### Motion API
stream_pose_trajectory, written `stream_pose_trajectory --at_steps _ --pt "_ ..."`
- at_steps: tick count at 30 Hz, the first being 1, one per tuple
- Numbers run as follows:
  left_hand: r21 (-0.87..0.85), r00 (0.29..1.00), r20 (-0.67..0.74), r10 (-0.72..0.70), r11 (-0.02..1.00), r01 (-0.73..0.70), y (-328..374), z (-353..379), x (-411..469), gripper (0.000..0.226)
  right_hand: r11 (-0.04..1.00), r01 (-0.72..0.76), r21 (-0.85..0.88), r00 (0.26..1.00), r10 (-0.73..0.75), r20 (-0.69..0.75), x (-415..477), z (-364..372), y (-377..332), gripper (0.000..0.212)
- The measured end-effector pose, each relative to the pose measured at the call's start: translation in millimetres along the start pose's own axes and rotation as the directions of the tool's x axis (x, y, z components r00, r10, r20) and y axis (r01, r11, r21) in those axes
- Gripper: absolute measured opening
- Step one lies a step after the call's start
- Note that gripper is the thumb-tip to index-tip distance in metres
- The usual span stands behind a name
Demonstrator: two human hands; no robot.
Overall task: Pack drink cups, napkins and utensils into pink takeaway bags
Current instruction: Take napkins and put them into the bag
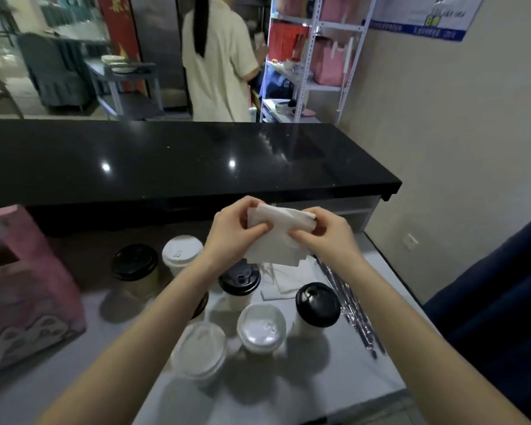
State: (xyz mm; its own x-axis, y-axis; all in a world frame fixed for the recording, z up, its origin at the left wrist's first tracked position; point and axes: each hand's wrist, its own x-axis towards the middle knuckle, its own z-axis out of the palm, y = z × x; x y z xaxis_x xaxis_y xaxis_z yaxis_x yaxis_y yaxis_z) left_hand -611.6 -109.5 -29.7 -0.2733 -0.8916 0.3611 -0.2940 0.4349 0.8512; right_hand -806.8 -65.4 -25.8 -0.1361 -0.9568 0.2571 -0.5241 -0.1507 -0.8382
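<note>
A small stack of white napkins (278, 237) is held above the counter, with my left hand (235, 231) pinching its left side and my right hand (325, 233) pinching its right side. Below them stand several lidded paper cups: a black-lidded cup (134, 262), a white-lidded cup (181, 251), a black-lidded cup (239, 279), another black-lidded cup (318, 305) and two white-lidded cups (261, 331) (198, 349). More napkins (281, 285) lie on the counter. Wrapped utensils (353, 308) lie at the right. A pink takeaway bag (28, 289) stands open at the left.
The grey counter (334, 375) ends at a raised black ledge (181, 161). Behind it a person in a cream shirt (219, 56) faces a white shelf rack (313, 56) holding pink bags. A dark blue object (500, 311) sits at the right edge.
</note>
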Motion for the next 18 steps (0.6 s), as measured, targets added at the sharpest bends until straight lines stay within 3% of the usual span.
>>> stream_pose_trajectory --at_steps 11,18 --pt "0.168 0.972 -0.226 -0.056 0.981 0.096 19.4 -143.7 -160.2 0.021 0.971 0.201 0.127 0.952 -0.225 0.206 -93.1 113.1 -117.9 0.018" --pt "0.235 0.948 -0.316 -0.044 0.964 0.123 -0.2 -262.0 -202.1 0.022 0.936 0.321 0.146 0.899 -0.35 0.265 -95.7 204.7 -194.1 0.02"
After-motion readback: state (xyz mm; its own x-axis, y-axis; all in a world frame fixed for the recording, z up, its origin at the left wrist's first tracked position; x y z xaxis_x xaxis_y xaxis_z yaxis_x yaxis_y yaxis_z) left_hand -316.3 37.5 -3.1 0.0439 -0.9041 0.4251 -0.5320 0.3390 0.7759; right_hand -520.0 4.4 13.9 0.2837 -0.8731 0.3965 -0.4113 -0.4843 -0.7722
